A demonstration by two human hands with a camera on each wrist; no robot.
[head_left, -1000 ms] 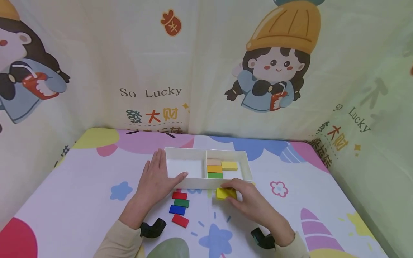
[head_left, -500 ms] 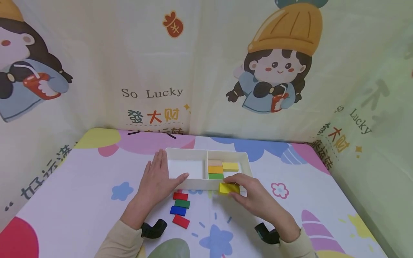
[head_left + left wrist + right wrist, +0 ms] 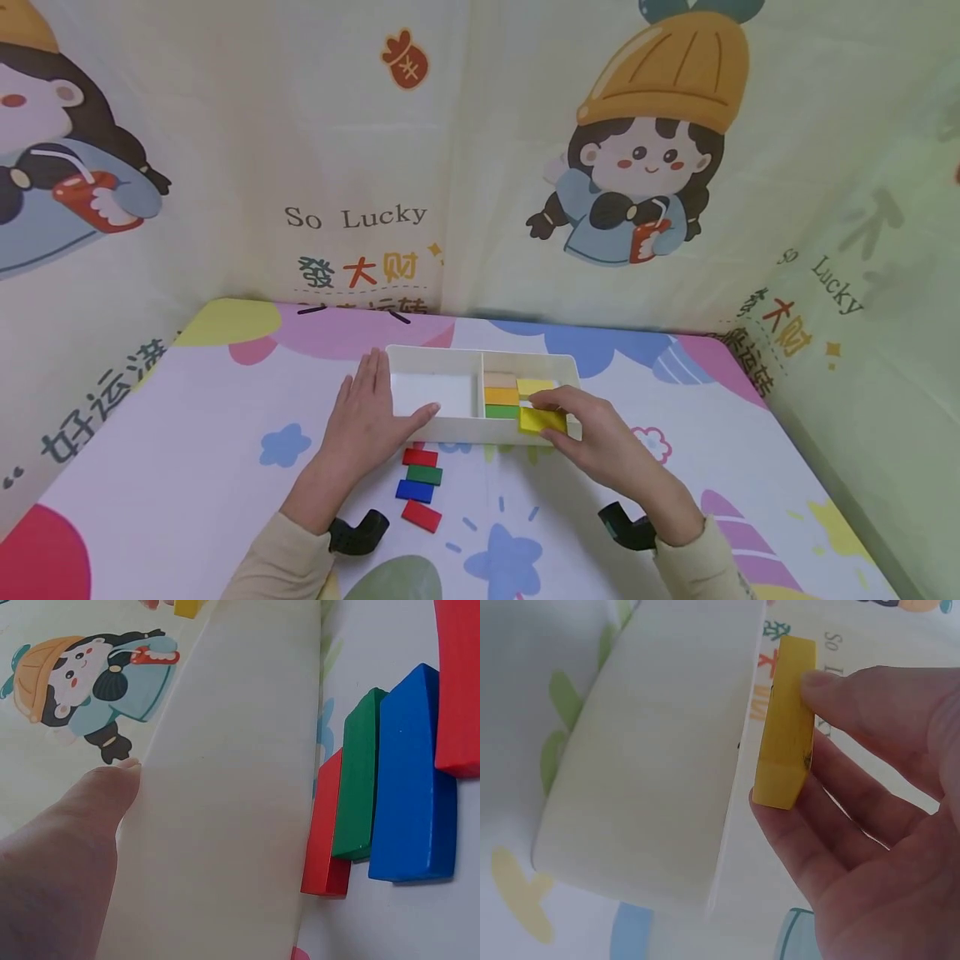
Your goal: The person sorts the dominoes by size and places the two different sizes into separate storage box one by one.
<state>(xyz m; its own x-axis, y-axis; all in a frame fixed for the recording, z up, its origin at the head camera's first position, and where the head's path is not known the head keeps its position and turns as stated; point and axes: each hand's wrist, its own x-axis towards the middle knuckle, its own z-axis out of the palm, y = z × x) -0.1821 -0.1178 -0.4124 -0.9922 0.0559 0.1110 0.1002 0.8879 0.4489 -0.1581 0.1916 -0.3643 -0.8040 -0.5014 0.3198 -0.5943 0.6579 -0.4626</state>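
My right hand (image 3: pixel 611 433) pinches a yellow wooden block (image 3: pixel 542 420) between thumb and fingers, over the front wall of a white two-compartment box (image 3: pixel 450 429). In the right wrist view the yellow block (image 3: pixel 787 724) shows beside the box's outer wall (image 3: pixel 652 750). My left hand (image 3: pixel 367 417) rests with straight fingers along the box's left end, its thumb over the front rim. Inside the right compartment lie a pinkish block (image 3: pixel 500 380), an orange block (image 3: pixel 501 396), a green block (image 3: pixel 502 412) and a pale yellow block (image 3: pixel 534 388).
On the patterned tabletop in front of the box lie a red block (image 3: pixel 420 457), a dark green block (image 3: pixel 424 475), a blue block (image 3: pixel 415 491) and another red block (image 3: pixel 422 516), staggered in a column. A printed cloth wall (image 3: pixel 360 133) stands behind the table.
My right hand has lifted the yellow block from the tabletop in front of the box, moving it up and rightward to the front rim. The left hand has stayed at the box's left end.
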